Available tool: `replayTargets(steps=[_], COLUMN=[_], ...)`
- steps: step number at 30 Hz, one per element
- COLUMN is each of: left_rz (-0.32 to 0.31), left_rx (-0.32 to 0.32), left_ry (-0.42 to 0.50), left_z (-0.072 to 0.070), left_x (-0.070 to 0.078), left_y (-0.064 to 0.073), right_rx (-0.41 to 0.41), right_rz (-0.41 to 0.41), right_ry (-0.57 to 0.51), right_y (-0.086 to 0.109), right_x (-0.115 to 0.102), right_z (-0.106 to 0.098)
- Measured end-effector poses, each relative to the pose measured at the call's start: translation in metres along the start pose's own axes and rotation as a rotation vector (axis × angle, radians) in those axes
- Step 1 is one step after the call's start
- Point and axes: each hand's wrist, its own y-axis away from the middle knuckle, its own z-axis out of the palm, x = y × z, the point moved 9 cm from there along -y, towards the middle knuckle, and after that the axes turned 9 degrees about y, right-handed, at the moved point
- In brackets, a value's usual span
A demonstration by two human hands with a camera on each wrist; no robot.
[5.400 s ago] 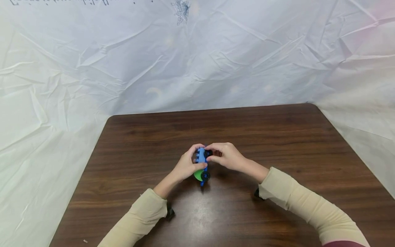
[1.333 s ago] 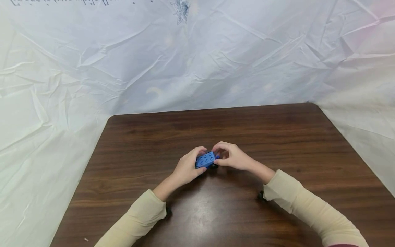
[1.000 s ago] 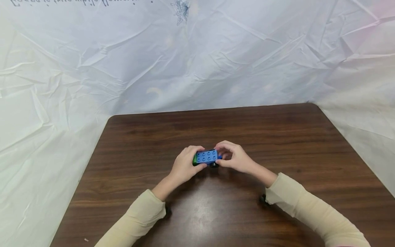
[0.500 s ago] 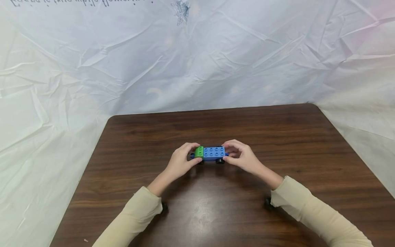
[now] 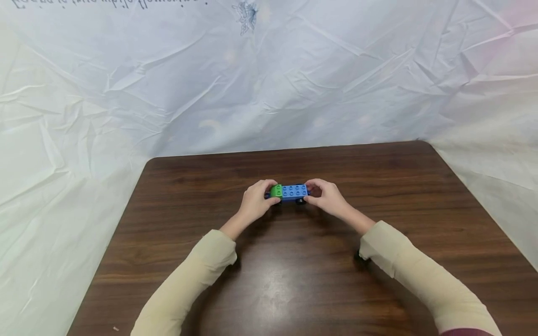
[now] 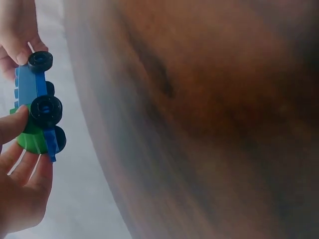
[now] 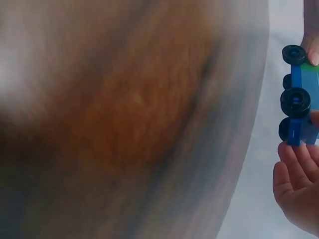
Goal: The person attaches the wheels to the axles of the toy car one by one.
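Both hands hold a toy car (image 5: 295,192) of building bricks level above the table, studs up. A blue brick (image 5: 289,190) and a green curved brick (image 5: 275,191) sit on its blue base with black wheels (image 5: 300,201). My left hand (image 5: 253,201) pinches the green end between thumb and fingers. At the blue end, my right hand (image 5: 332,200) grips with thumb and fingertips. The left wrist view shows the wheels (image 6: 46,110) side-on and a blue hook (image 6: 52,144) at the green end. In the right wrist view, fingers (image 7: 301,164) reach under the blue end.
A dark brown wooden table (image 5: 277,261) with rounded far corners lies below. Behind and beside it hangs a wrinkled white sheet (image 5: 269,93). A small pale scrap (image 5: 116,328) lies at the near left. A dark wrist device (image 5: 361,259) shows under the right cuff.
Earlier the car was held end-on with its wheels facing right. It has been turned crosswise with studs up, green end left. In the last half second both hands moved it farther away.
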Motion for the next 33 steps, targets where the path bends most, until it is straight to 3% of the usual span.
replayTargets(steps=[6,11,23,33], left_rz=[-0.067,-0.129,-0.192,-0.197], left_rx=[-0.003,-0.021,-0.057,-0.066], left_ry=[-0.022,-0.020,-0.049,-0.042], left_z=[0.004,0.010,0.020,0.019], left_x=[-0.011,-0.023,-0.041,-0.039], left_y=[-0.020,-0.028,-0.031,-0.029], right_rx=[-0.061,-0.113,-0.186,-0.179], right_rz=[0.084,0.131,0.179,0.175], right_ry=[-0.014,-0.024,-0.036,-0.035], right_y=[-0.020,-0.030,-0.034,-0.036], right_x=[0.016,0.026,0.037,0.041], right_z=[0.004,0.011,0.027,0.031])
